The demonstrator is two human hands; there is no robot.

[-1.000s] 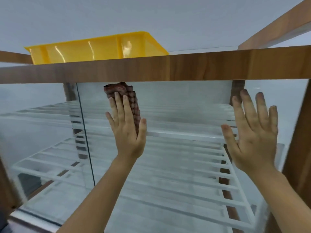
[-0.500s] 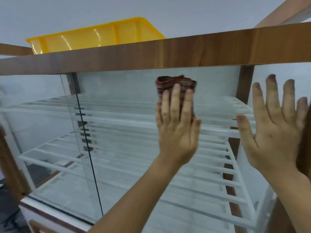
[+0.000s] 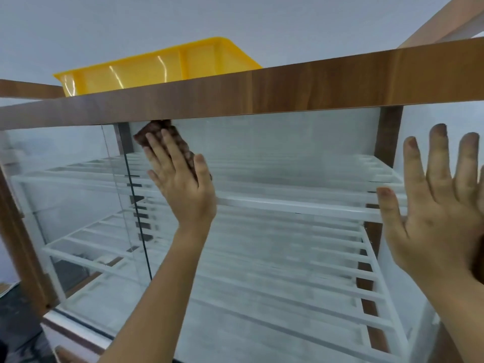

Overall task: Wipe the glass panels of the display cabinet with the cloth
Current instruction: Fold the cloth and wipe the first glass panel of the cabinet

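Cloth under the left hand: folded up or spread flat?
Folded. The cloth shows as a compact wad, barely wider than the left hand pressing it to the glass.

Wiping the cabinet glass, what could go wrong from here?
1. The left hand presses the cloth flat, fingers straight, so it could slip out and drop.
2. The cloth sits right under the wooden top rail; knuckles may hit it.
3. The bare right hand looks flat on the glass and may smudge it.

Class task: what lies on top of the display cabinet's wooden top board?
A yellow tray sits on the wooden top board, toward its left. Only its side walls show; the board's front edge hides its base, and its inside cannot be seen from below.
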